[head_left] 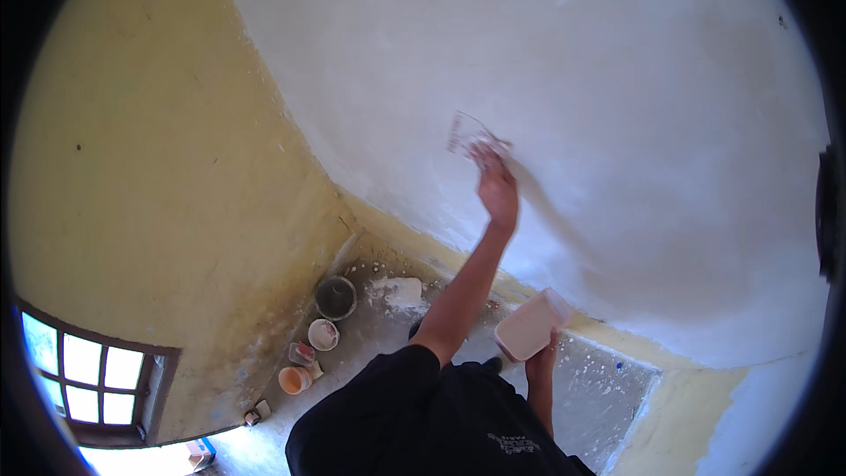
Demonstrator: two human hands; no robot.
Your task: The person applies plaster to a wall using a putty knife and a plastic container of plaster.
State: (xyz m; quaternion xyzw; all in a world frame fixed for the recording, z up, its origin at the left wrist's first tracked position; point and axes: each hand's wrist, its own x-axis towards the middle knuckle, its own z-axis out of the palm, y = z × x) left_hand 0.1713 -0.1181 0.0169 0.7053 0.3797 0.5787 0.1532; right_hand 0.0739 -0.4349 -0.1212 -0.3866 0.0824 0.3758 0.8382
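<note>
My left hand (498,185) reaches up to the white-coated wall (617,123). Its fingers are closed on a flat, pale scraper (465,134), a thin sheet with reddish marks along one edge. The scraper lies against or very close to the wall; blur hides the exact contact. Lower down and to the right, a pale pink, rectangular plastic tub (531,326) is gripped at its side by my right hand (545,357). The tub is tilted, and what it contains cannot be made out. Part of that hand's fingers are hidden behind it.
A yellow wall (167,150) meets the white one at the left corner. Along its foot stand a dark bucket (336,298), a white bucket (323,334), a small reddish container (301,353) and an orange bucket (294,379). White splashes spot the floor (590,397). A barred window (92,375) is lower left.
</note>
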